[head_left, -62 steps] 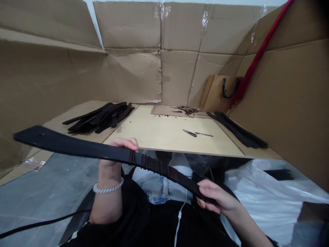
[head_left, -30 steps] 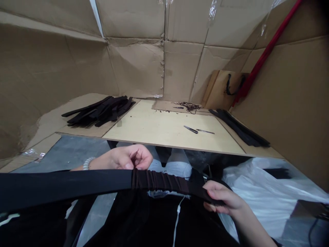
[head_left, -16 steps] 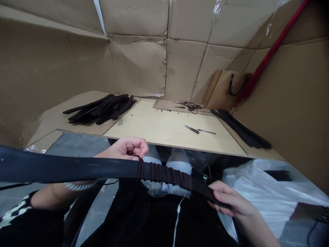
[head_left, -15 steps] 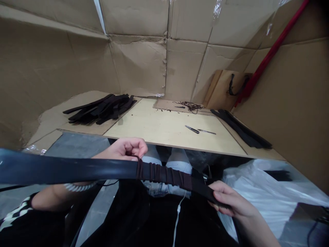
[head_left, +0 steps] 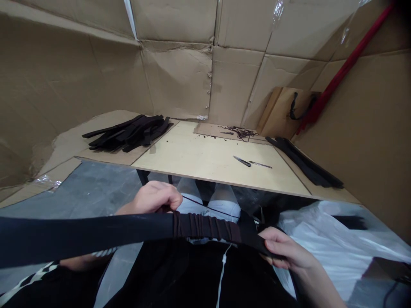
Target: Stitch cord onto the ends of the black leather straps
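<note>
A long, dark flat strip runs across the front of me, its left part reaching out of view. Thin dark brown cord winds round its middle in several slanted turns. My right hand grips the strip's right end, thumb on top. Behind the strip, my left hand is closed with its fingers curled in, pinching the cord. From there a taut length of cord slants down to the right, passing behind the wrapped part. The strip partly hides the left fingertips and forearm.
Dark strips lie piled at the table's left, with more strips at the right. A small cutting tool and a thin metal tool rest mid-table. Tangled cord lies behind. Cardboard walls surround the table.
My left hand has closed, and a length of cord now stretches taut from it toward the right behind the strip. The strip's left part has dropped lower; my right hand keeps its grip.
</note>
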The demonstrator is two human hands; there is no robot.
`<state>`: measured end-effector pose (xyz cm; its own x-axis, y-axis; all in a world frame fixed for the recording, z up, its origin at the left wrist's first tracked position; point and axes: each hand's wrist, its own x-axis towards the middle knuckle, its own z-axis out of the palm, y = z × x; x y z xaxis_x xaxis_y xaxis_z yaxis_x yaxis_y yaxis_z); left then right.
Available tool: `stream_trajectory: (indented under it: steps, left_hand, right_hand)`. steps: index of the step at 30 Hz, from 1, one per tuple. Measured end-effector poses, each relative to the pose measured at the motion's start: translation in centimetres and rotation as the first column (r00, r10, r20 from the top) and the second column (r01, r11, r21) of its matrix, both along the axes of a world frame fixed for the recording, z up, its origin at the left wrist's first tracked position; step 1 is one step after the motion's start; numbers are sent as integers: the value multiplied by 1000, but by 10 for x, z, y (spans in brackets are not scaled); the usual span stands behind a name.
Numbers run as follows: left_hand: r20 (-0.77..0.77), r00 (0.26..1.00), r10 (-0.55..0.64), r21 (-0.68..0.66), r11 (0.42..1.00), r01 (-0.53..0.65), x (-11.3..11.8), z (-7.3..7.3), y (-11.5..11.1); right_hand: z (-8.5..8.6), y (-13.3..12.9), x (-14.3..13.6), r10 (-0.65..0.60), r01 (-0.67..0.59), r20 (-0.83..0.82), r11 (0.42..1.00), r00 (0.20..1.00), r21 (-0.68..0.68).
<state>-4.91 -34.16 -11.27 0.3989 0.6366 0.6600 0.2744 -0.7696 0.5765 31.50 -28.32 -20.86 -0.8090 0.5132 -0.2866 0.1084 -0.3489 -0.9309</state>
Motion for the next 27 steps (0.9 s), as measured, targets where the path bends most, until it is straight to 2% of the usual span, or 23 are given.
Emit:
stream_trajectory:
  steps: [3, 6, 8, 14, 18, 20, 21, 22, 23, 24, 25, 26, 27]
  left_hand:
    - [189, 976, -110, -58, 991, 123, 6, -9, 2]
    - [447, 864, -231, -191, 919, 345, 9, -17, 2]
    - [484, 840, -247, -248, 881, 402, 7, -19, 2]
    - [416, 907, -60, -447, 856, 262, 6, -9, 1]
    - [393, 919, 33, -317, 943, 102, 9, -9, 7]
    - [434, 898, 69, -276, 959, 60, 10, -11, 14]
    - [481, 871, 101, -276, 960, 41, 12, -12, 17]
    - [523, 839, 151, -295, 955, 12, 14, -12, 21]
    - [558, 803, 208, -324, 946, -20, 16, -12, 23]
    - [585, 771, 252, -345, 938, -45, 19, -11, 25]
    - [601, 751, 273, -352, 934, -57, 22, -10, 27]
    - [616, 744, 260, -334, 941, -52, 24, -9, 28]
    - [628, 745, 224, -295, 955, -38, 26, -7, 29]
  right_hand:
    - [-5, 2, -2, 16, -18, -34, 998, 999, -56]
    - [-7, 3, -1, 22, -27, -55, 995, 998, -97]
    - [-8, 3, 0, 16, -22, -58, 994, 998, -110]
    - [-4, 1, -1, -40, 38, -46, 998, 998, -44]
    - [3, -4, -7, -205, 206, -20, 974, 979, 92]
    - [7, -5, -11, -278, 267, -5, 916, 961, 300]
    - [8, -6, -12, -319, 288, -5, 849, 948, 443]
    - [10, -6, -14, -363, 305, -15, 758, 932, 577]
    - [10, -6, -16, -407, 321, -32, 667, 913, 673]
    - [10, -6, -17, -440, 340, -50, 611, 897, 715]
    - [9, -5, -18, -444, 353, -59, 617, 894, 703]
    - [8, -5, -18, -406, 345, -55, 688, 912, 638]
    - [5, -5, -19, -329, 301, -44, 794, 943, 529]
